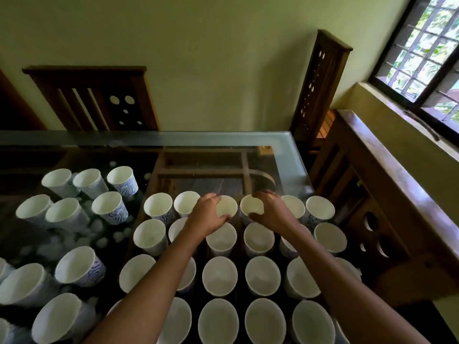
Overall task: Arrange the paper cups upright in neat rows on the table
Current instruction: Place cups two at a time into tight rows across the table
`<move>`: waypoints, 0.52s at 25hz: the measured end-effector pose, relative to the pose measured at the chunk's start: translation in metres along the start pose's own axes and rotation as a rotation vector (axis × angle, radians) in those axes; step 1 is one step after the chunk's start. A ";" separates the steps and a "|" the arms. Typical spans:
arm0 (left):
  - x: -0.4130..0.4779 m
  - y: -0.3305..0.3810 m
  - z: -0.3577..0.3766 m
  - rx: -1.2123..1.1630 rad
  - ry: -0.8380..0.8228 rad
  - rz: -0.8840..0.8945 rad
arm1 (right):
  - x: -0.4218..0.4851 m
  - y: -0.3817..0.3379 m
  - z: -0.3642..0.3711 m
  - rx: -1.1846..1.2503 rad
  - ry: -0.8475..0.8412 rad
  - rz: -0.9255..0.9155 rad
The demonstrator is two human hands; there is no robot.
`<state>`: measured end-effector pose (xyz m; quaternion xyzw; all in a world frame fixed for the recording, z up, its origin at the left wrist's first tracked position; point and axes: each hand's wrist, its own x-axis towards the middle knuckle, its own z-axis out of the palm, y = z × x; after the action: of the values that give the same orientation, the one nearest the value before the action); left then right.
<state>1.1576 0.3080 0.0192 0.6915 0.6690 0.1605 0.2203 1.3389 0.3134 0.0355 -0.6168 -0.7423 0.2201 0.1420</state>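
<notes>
Scatter of cups [74,266] on the left part of the glass-topped table [223,139]: paper, white inside, blue wave print outside, all mouth-up. Spacing is uneven, some touching, some apart. Pale reflections lie in the glass around them. Beyond the far table edge stands a dark wooden chair [99,100], its back slatted and pierced with round holes, against a pale green wall [198,58].

Centre to right: rowed cups [219,275], upright, in four rows across the table with the columns lined up and neighbours close or touching. The nearest row is cut off by the bottom edge. The table's wooden frame shows through the glass beyond the farthest row.

Both forearms reach over the rows to the farthest one, which has six cups.

Left hand [207,216]: fingers over the far rim, thumb at the near rim, gripping the left-hand cup [227,207] at its mouth. This cup is third from the left and upright. Cannot tell whether its base touches the glass.

Right hand [272,212]: fingers curled over the far rim, thumb at the near rim, gripping the right-hand cup [251,206], fourth in the row, upright, just beside the other held cup with a narrow gap between them. Its base is hidden.

A second chair [320,83] stands at the far right corner. A wooden rail [387,175] with round cut-outs runs along the table's right side. Barred window [422,45] at top right, greenery outside.
</notes>
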 end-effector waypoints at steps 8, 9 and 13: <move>0.014 0.003 0.009 0.032 -0.039 -0.019 | 0.016 0.014 0.006 0.019 -0.055 0.019; 0.015 0.003 0.010 0.025 -0.038 -0.017 | 0.017 0.014 0.007 0.021 -0.053 0.024; 0.019 0.003 0.009 -0.010 -0.023 -0.016 | 0.019 0.011 0.008 0.021 -0.043 0.023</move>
<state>1.1652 0.3257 0.0119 0.6869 0.6711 0.1541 0.2324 1.3407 0.3327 0.0215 -0.6188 -0.7356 0.2430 0.1299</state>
